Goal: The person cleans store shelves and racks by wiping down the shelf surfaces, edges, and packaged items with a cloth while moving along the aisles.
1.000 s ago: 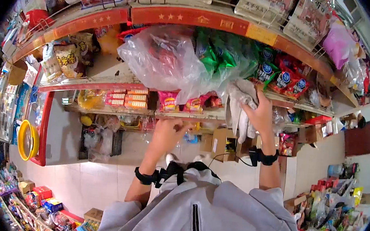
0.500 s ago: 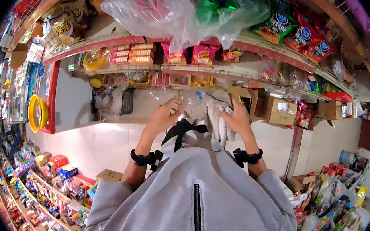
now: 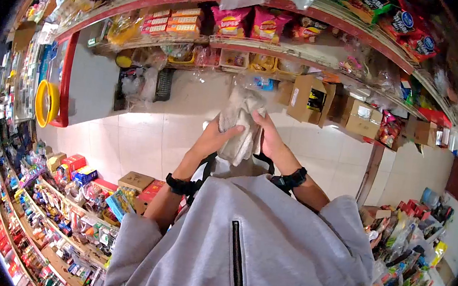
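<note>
A greyish-white cloth (image 3: 242,103), bunched and folded, is held in front of my body above the tiled floor. My left hand (image 3: 216,137) grips its left side, with the thumb lying across the front. On the right edge my right hand (image 3: 269,136) pinches the cloth between thumb and fingers; some fingertips are hidden behind it. Black straps circle both wrists. Beyond the cloth, small baskets (image 3: 233,59) stand low under the shelf, and an open cardboard box (image 3: 306,99) is to the right of my right hand.
Ahead runs a shelf (image 3: 282,50) with pink snack bags (image 3: 231,22) and stacked small boxes (image 3: 183,24). A plastic bag hangs over the upper shelf edge. At left are a yellow ring-shaped item (image 3: 46,103) and a grey panel (image 3: 94,80). Crowded goods racks flank me on both sides.
My left hand has moved right and taken hold of the cloth, which only my right hand held before. The cloth has shifted left to my middle. The view has tilted downward.
</note>
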Action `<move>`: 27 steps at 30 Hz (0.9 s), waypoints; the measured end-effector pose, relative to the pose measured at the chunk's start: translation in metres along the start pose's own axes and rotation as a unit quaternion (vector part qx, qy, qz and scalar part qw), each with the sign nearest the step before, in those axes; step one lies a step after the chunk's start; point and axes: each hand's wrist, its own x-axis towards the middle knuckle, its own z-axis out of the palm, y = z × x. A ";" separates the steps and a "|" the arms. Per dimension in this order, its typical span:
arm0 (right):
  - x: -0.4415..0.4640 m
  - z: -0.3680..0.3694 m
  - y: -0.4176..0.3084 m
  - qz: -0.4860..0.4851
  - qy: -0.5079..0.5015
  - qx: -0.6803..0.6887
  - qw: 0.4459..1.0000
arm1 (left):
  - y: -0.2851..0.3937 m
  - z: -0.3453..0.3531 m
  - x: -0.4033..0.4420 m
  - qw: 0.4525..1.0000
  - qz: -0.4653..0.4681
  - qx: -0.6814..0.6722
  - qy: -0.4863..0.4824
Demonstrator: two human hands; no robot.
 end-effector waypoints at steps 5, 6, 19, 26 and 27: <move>0.001 0.019 0.042 -0.022 0.024 -0.094 0.995 | -0.033 -0.030 -0.030 0.985 0.068 0.137 0.083; 0.000 0.031 0.050 -0.023 0.025 -0.099 0.995 | -0.031 -0.038 -0.043 0.975 0.067 0.183 0.109; 0.004 0.143 0.211 -0.011 -0.006 -0.144 0.990 | -0.121 -0.180 -0.154 0.945 0.225 0.159 0.177; 0.005 0.164 0.240 -0.026 0.013 -0.211 0.977 | -0.126 -0.203 -0.188 0.932 0.205 0.183 0.235; 0.005 0.165 0.239 -0.044 0.009 -0.240 0.970 | -0.125 -0.205 -0.190 0.933 0.206 0.181 0.233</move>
